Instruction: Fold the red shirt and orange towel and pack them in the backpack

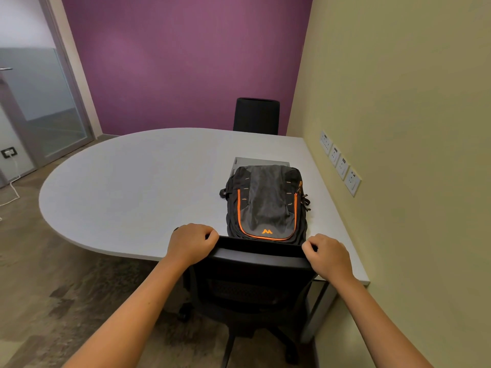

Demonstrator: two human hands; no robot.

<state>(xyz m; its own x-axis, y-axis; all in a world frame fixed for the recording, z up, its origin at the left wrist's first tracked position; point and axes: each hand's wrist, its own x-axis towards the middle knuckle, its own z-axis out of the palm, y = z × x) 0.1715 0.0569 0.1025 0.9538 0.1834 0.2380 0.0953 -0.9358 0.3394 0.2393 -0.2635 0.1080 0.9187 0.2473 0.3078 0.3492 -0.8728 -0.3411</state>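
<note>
The grey-and-orange fabric backpack (pixel 264 205) lies on the rounded grey table's (pixel 138 181) right side, behind the near black mesh office chair (pixel 255 277); a second black chair (pixel 256 115) stands beyond the table.

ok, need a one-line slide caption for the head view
Both hands, left hand and right hand, grip the office chair backrest at a grey table holding a closed backpack.

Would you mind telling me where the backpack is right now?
In the head view the backpack lies flat on the right part of the table, just beyond the near chair and close to the wall sockets.
</note>
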